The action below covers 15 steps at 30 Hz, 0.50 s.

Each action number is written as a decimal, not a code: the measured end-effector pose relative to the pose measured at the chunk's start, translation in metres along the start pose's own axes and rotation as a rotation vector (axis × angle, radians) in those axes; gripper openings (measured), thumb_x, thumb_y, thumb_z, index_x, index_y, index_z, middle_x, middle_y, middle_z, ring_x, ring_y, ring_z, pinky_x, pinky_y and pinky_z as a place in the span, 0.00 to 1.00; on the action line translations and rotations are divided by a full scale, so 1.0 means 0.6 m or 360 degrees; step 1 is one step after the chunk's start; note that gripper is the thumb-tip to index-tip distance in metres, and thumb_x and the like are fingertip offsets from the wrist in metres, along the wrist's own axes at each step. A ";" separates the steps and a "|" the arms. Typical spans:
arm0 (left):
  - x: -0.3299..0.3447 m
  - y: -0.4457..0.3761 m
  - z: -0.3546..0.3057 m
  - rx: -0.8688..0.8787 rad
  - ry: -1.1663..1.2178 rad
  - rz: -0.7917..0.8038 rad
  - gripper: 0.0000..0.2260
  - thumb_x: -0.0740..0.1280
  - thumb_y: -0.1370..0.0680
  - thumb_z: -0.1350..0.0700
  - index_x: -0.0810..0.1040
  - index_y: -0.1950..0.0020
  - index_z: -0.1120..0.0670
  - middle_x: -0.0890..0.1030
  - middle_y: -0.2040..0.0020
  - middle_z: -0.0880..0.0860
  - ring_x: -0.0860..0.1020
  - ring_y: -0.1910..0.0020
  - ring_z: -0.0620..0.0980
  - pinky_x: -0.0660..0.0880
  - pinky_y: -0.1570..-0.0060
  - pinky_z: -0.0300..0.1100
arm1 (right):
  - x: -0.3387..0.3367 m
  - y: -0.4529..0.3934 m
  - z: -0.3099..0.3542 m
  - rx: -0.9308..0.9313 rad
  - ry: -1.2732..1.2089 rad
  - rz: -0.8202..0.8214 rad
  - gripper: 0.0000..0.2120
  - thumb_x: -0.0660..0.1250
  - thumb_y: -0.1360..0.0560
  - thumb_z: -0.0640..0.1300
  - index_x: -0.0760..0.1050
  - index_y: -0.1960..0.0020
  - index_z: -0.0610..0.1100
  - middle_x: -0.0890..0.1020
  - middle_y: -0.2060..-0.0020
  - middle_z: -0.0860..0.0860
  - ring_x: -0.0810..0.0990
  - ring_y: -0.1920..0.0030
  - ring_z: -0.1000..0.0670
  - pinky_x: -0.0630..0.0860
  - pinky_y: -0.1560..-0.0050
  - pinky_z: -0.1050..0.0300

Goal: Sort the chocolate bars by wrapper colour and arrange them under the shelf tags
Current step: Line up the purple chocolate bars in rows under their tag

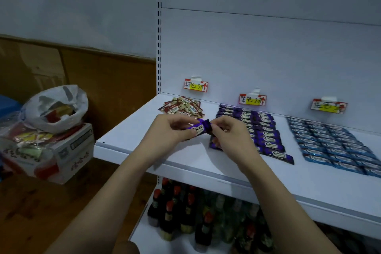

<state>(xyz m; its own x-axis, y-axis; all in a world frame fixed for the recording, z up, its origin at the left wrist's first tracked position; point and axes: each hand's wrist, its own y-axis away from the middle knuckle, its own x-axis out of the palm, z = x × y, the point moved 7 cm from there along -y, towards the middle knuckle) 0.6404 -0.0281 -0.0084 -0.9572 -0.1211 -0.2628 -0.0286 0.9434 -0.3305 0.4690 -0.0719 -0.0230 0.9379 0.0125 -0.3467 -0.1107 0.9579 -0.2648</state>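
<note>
Far left, a white plastic bag (54, 107) is sitting on a cardboard box (61, 150), with bright snack packets (26, 140) spilling beside it. Moving onto the white shelf (185, 163), a loose heap of brown-and-cream chocolate bars (182, 107) is lying at the back under the first shelf tag (195, 85), red-edged with handwriting on it.

Centre of the action: the left hand (169, 132) is curling its fingers round one end of a purple chocolate bar (199, 128), thumb pressing on the wrapper, and the right hand (228, 134) is pinching the other end. The bar is hovering just above the shelf, between the brown heap and the purple block, lettering facing up.

Just right of the hands, the purple chocolate bars (266, 138) are lying flat in tidy columns beneath the second shelf tag (253, 100); the right hand is covering the block's near-left corner. Further right, well apart, the blue chocolate bars (329, 146) are filling a neat grid under the third shelf tag (328, 106), part yellow.

Down below, dark bottles with red caps (171, 212) are standing packed on the lower shelf (144, 239).
</note>
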 end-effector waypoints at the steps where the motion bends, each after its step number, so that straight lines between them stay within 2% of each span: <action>1: 0.024 0.001 -0.006 0.0010 -0.0002 0.0041 0.11 0.75 0.28 0.62 0.84 0.54 0.45 0.84 0.62 0.41 0.81 0.63 0.38 0.73 0.66 0.27 | -0.025 0.009 -0.002 -0.0026 0.0031 -0.0052 0.06 0.66 0.22 0.42 0.80 0.55 0.49 0.83 0.64 0.51 0.80 0.68 0.55 0.77 0.63 0.54; 4: 0.090 0.001 -0.024 0.0029 -0.0010 0.0148 0.10 0.75 0.29 0.63 0.84 0.54 0.49 0.84 0.63 0.43 0.81 0.63 0.36 0.73 0.65 0.26 | -0.104 0.033 -0.015 -0.0051 0.0172 -0.0223 0.03 0.68 0.23 0.42 0.80 0.54 0.48 0.83 0.59 0.52 0.82 0.57 0.52 0.78 0.54 0.52; 6: 0.123 0.001 -0.032 0.0074 -0.0082 0.0224 0.09 0.75 0.29 0.62 0.85 0.53 0.49 0.84 0.62 0.42 0.79 0.63 0.34 0.71 0.65 0.25 | -0.158 0.046 -0.033 -0.0015 0.0250 -0.0328 0.02 0.69 0.24 0.41 0.79 0.54 0.47 0.83 0.57 0.49 0.81 0.55 0.49 0.78 0.51 0.50; 9: 0.166 -0.002 -0.033 0.0096 -0.0221 0.0311 0.10 0.75 0.28 0.60 0.85 0.56 0.44 0.82 0.62 0.40 0.78 0.62 0.31 0.70 0.66 0.23 | -0.221 0.066 -0.057 0.0034 0.0353 -0.0374 0.03 0.69 0.24 0.42 0.79 0.56 0.47 0.83 0.59 0.50 0.80 0.58 0.49 0.74 0.58 0.55; 11: 0.191 -0.009 -0.035 0.0147 -0.0382 0.0352 0.08 0.75 0.28 0.59 0.86 0.53 0.46 0.81 0.61 0.40 0.77 0.62 0.30 0.69 0.65 0.22 | -0.244 0.076 -0.071 0.0061 0.0385 -0.0370 0.04 0.69 0.24 0.43 0.79 0.57 0.48 0.83 0.61 0.51 0.79 0.60 0.51 0.70 0.63 0.58; 13: 0.208 -0.018 -0.041 0.0253 -0.0634 0.0362 0.08 0.75 0.28 0.56 0.86 0.51 0.47 0.78 0.62 0.37 0.75 0.61 0.28 0.67 0.63 0.21 | -0.253 0.083 -0.081 0.0079 0.0420 -0.0358 0.04 0.68 0.23 0.43 0.79 0.57 0.48 0.82 0.62 0.52 0.78 0.61 0.53 0.68 0.64 0.58; 15: 0.216 -0.026 -0.045 0.0327 -0.0795 0.0334 0.07 0.75 0.28 0.53 0.86 0.51 0.44 0.73 0.63 0.33 0.74 0.60 0.32 0.67 0.61 0.23 | -0.254 0.087 -0.086 0.0077 0.0416 -0.0364 0.04 0.68 0.23 0.43 0.79 0.57 0.48 0.82 0.61 0.53 0.78 0.60 0.54 0.69 0.62 0.58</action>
<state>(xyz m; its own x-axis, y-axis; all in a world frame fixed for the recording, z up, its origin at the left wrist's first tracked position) 0.5092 -0.0503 -0.0128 -0.6828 -0.1158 -0.7214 0.2514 0.8898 -0.3809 0.3033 -0.0389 -0.0304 0.8201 -0.2719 -0.5035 0.1143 0.9400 -0.3215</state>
